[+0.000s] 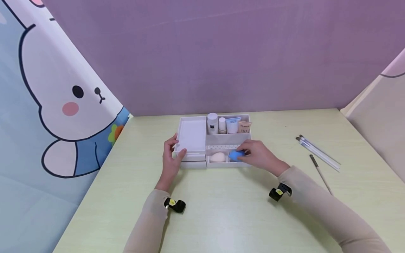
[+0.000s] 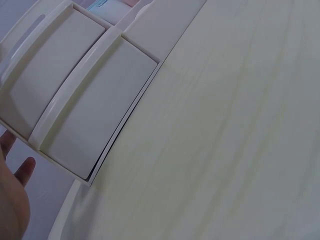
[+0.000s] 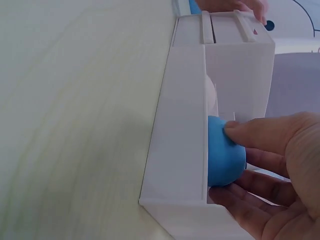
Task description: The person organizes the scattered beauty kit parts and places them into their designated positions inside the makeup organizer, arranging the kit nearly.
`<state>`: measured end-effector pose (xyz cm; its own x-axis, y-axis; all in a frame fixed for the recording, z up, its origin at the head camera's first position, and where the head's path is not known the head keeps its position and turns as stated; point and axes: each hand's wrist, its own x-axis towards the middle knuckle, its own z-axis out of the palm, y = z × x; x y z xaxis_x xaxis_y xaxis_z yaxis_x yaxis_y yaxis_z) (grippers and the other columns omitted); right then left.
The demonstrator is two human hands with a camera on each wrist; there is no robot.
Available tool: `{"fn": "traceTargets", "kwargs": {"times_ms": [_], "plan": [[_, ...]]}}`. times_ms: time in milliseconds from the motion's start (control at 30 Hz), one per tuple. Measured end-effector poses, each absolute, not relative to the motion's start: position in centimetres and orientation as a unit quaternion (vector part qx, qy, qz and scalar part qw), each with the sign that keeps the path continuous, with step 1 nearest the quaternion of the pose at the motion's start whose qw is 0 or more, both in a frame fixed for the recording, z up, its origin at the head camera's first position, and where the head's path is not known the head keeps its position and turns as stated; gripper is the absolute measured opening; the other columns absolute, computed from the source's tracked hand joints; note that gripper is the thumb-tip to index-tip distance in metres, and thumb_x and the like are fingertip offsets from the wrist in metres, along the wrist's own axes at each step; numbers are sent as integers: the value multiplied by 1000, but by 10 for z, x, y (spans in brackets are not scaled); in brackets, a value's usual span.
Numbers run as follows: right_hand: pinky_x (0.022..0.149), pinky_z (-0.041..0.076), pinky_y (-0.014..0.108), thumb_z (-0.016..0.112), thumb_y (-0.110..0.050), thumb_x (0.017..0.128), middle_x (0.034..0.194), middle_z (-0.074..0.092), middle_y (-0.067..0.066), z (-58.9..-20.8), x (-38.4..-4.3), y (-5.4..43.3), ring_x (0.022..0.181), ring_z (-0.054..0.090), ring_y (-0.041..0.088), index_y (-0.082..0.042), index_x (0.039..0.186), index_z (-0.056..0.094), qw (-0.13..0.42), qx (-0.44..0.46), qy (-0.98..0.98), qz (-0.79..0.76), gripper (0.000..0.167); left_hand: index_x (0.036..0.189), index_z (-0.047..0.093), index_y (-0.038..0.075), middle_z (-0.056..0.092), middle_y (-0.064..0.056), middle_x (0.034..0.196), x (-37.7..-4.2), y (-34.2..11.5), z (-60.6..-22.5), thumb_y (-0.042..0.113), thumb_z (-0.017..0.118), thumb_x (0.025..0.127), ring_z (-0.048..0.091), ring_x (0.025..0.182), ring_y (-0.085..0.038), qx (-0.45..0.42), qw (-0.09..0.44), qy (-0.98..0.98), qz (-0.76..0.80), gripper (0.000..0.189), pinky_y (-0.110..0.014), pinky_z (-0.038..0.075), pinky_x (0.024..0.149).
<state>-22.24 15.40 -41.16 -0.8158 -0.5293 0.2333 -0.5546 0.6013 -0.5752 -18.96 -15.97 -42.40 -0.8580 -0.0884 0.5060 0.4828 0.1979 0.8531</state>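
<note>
A white desktop organizer [image 1: 227, 140] with two drawers stands on the table. My right hand [image 1: 257, 154] pinches a blue makeup sponge [image 3: 225, 150] between thumb and fingers, low inside the organizer's front right compartment. Beside it in the front tray lies a pale pink makeup sponge [image 1: 217, 157]. At the organizer's left side, my left hand [image 1: 172, 158] rests with its thumb by the front corner and its fingers along the side wall. Both drawers [image 2: 100, 100] are closed in the left wrist view.
In the back compartment stand a white bottle [image 1: 212, 123], a smaller bottle [image 1: 222, 125], a blue-white tube [image 1: 233, 125] and a beige tube [image 1: 244, 127]. Several makeup brushes [image 1: 319, 153] lie on the table at the right, with a darker-tipped brush [image 1: 321, 174] nearer. A purple backdrop [image 1: 221, 63] rises behind.
</note>
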Motion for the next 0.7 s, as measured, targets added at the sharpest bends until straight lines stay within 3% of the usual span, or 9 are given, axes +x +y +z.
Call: {"fn": "traceTargets", "kwargs": {"times_ms": [167, 700], "plan": [[70, 50, 32, 78, -8, 83, 96, 70, 10, -411, -223, 150, 80, 60, 19, 4, 103, 74, 16, 315, -905, 285, 23, 117, 42, -18, 40, -30, 148, -189, -160, -424, -5, 62, 89, 36, 137, -41, -131, 228, -739, -620, 36, -31, 30, 102], [73, 53, 36, 76, -4, 83, 96, 70, 10, -413, -223, 151, 84, 63, 23, 3, 103, 74, 3, 322, -905, 278, 21, 116, 43, -19, 41, -31, 147, -190, -160, -424, -6, 62, 88, 37, 136, -42, -130, 233, -734, -624, 37, -29, 30, 101]]}}
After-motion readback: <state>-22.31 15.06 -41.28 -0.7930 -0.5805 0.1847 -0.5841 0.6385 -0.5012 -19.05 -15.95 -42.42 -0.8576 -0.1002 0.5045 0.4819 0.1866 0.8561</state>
